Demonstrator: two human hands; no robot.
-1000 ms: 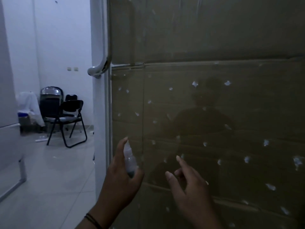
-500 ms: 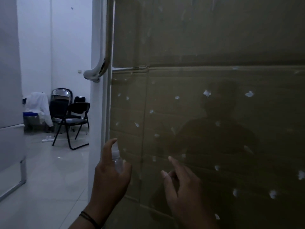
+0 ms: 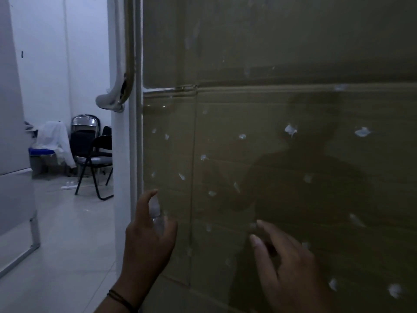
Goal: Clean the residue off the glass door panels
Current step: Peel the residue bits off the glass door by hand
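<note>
Left hand (image 3: pixel 147 242): fingers curled round a small clear spray bottle (image 3: pixel 156 214), index finger arched over its top, nozzle end near the glass. Dark band on the wrist (image 3: pixel 120 300).

Right hand (image 3: pixel 291 265): fingers loosely extended, holding nothing, tips at or just off the glass; contact cannot be told in the dim light.

Glass door panel (image 3: pixel 282 53) fills the right of the view, brownish, with a faint reflection of the person. White residue flecks (image 3: pixel 290 129) scattered over its lower half, some just beside the right fingertips. Pale door frame at the panel's left edge carries a curved handle (image 3: pixel 117 96).

Beyond the open doorway: black folding chairs (image 3: pixel 99 159), white cloth (image 3: pixel 54 136) draped beside them, pale tiled floor (image 3: pixel 67 245).
</note>
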